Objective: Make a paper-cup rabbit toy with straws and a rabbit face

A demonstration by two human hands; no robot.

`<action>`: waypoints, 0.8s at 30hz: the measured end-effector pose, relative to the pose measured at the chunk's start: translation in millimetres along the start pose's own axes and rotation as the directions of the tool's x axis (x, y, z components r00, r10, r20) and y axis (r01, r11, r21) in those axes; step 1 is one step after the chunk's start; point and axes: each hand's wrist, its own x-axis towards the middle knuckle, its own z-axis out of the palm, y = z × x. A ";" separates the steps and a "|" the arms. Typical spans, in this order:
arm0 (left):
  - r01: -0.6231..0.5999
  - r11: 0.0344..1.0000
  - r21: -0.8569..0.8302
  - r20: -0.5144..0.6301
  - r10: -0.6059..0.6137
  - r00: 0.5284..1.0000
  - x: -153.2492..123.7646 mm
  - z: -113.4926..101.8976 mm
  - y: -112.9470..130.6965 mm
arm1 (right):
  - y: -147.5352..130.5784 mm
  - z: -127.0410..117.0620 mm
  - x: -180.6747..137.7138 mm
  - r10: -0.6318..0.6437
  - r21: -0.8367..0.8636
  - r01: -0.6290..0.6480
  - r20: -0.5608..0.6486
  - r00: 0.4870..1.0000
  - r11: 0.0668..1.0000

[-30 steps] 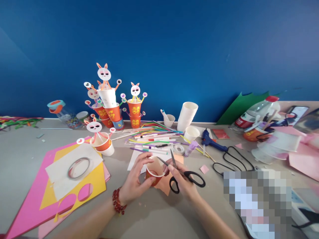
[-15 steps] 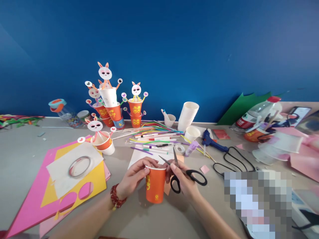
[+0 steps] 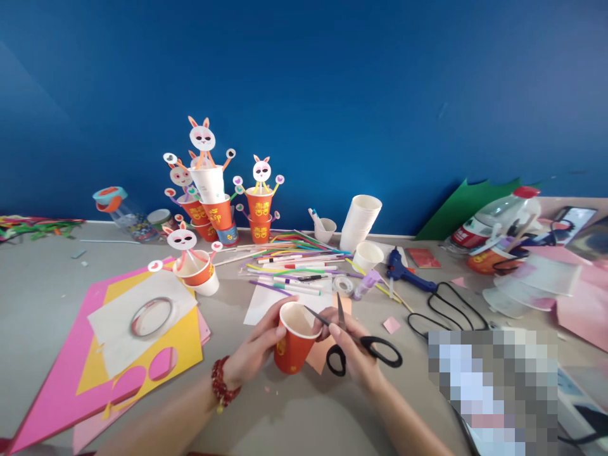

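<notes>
My left hand (image 3: 256, 351) is wrapped round an orange paper cup (image 3: 292, 345) with a white inside, tilted so its mouth faces up and to the right. A red bead bracelet sits on that wrist. My right hand (image 3: 354, 351) grips black-handled scissors (image 3: 354, 342), blades apart, one blade tip at the cup's rim. Under the hands lie a peach paper piece (image 3: 316, 358) and a white sheet (image 3: 263, 301) on the grey table (image 3: 42, 297).
Finished bunny cups (image 3: 216, 202) stand at the back, another (image 3: 192, 269) nearer left. Coloured pens and straws (image 3: 294, 259), a white cup stack (image 3: 358, 221), a blue glue gun (image 3: 403, 272), tape roll (image 3: 152, 316) on pink and yellow foam sheets, a bottle (image 3: 494, 218) at right.
The cup was tipped with its mouth toward me, then stood upright, and is now tilted again with the mouth up-right. The scissors stayed at the rim and shifted slightly right.
</notes>
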 end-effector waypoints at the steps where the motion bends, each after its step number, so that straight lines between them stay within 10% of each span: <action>1: 0.047 0.998 -0.033 0.009 -0.046 0.999 0.1 -0.9 1.1 | 0.3 0.1 0.6 -0.002 0.039 0.003 -0.008 1.000 0.999; 11: -0.024 0.999 0.033 0.107 0.021 0.994 -1.6 3.4 4.5 | -1.2 -3.8 -0.2 0.017 -0.139 -0.015 0.014 1.000 0.990; 24: -0.033 0.986 0.160 -0.098 0.050 0.994 2.7 4.1 -4.2 | 11.8 3.0 4.5 0.145 -0.004 -0.153 -0.301 0.943 0.988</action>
